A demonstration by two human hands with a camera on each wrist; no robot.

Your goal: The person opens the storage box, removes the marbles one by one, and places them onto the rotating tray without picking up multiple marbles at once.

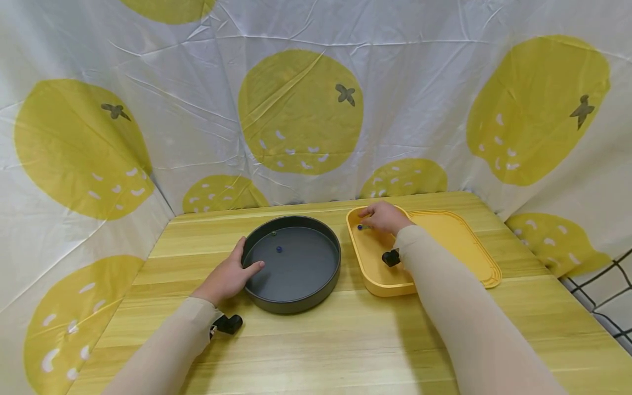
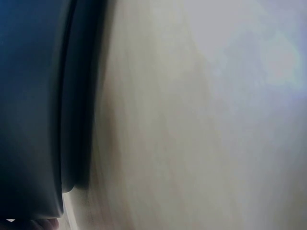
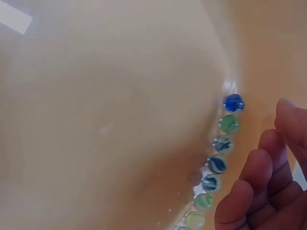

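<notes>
My left hand [image 1: 228,277] holds the left side of a round dark grey pan [image 1: 296,303], its thumb over the rim and its fingers along the outer wall. Inside the pan lie a blue marble [image 1: 279,249] and a greenish marble [image 1: 274,233]. Over the far end of a yellow tray [image 1: 384,289], my right hand [image 1: 387,218] reaches down with loosely bent fingers. The right wrist view shows those fingers beside a row of several glass marbles [image 3: 217,164] along the tray's wall, a dark blue marble [image 3: 234,103] at its end. No marble shows between the fingers.
A flat yellow lid [image 1: 446,236] lies right of the tray. Behind the wooden table [image 1: 316,351] hangs a white curtain [image 1: 410,99] with yellow fruit prints. A black wire grid [image 1: 609,296] stands at the far right.
</notes>
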